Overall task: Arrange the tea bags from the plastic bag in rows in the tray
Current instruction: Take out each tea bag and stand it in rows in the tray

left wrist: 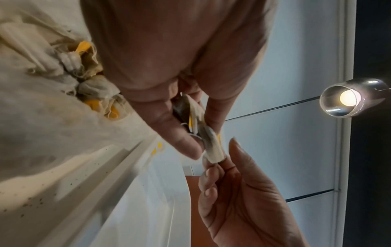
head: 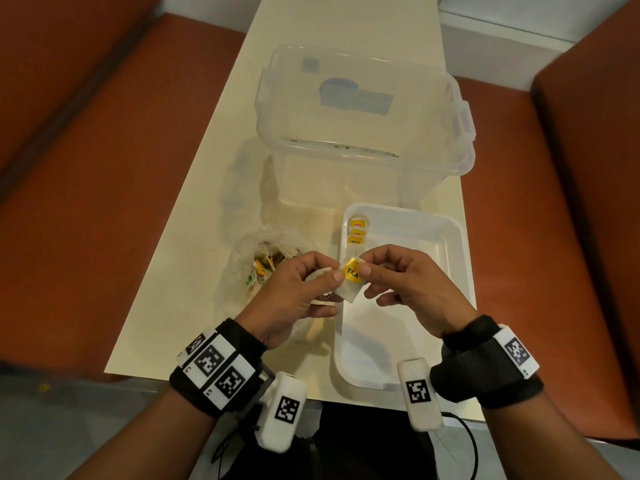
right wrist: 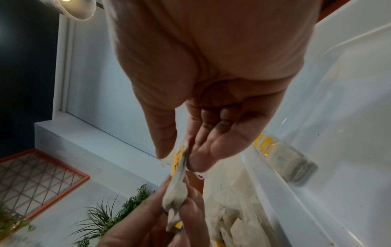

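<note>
Both hands hold one tea bag (head: 348,289) with a yellow "TEA" tag (head: 352,274) in the air over the left rim of the white tray (head: 450,258). My left hand (head: 329,282) pinches the pouch (left wrist: 211,148) between thumb and fingers. My right hand (head: 365,268) pinches the tag end (right wrist: 178,158) with thumb and forefinger. Three tea bags (head: 358,232) with yellow tags lie in a row at the tray's far left corner, also visible in the right wrist view (right wrist: 281,160). The clear plastic bag (head: 263,265) with several tea bags lies left of the tray.
A large clear plastic tub (head: 363,116) stands on the cream table (head: 194,237) behind the tray and bag. Red-brown bench seats (head: 86,168) flank the narrow table on both sides. Tea crumbs speckle the table (left wrist: 42,200) near the tray.
</note>
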